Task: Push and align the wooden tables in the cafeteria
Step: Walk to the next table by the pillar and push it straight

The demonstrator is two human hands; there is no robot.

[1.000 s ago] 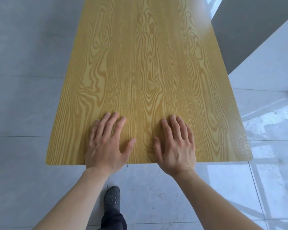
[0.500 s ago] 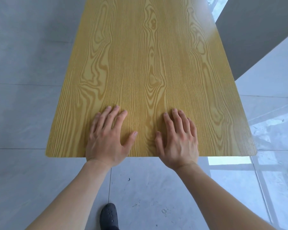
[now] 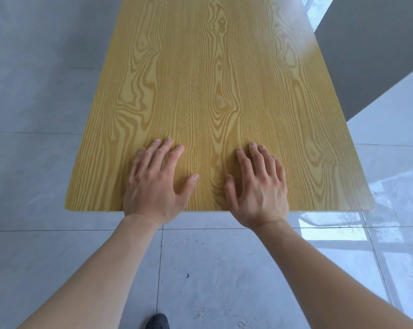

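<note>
A long wooden table (image 3: 212,74) with yellow grain fills the middle of the view and runs away from me. My left hand (image 3: 154,184) lies flat on its near end, palm down, fingers spread. My right hand (image 3: 257,188) lies flat beside it, a little to the right of the table's centre line. Both wrists hang over the near edge and both arms are stretched out straight. Neither hand grips anything. The table's far end is out of the frame.
Grey floor tiles (image 3: 34,162) lie all around the table. A grey and white wall (image 3: 379,67) stands close to the table's right side. The toe of my dark shoe (image 3: 158,322) shows at the bottom. Window light glares on the tiles at the right.
The table's near edge has moved away from me over the floor tiles, with both flat hands on it. My arms have stretched out and my shoe has dropped lower in view.
</note>
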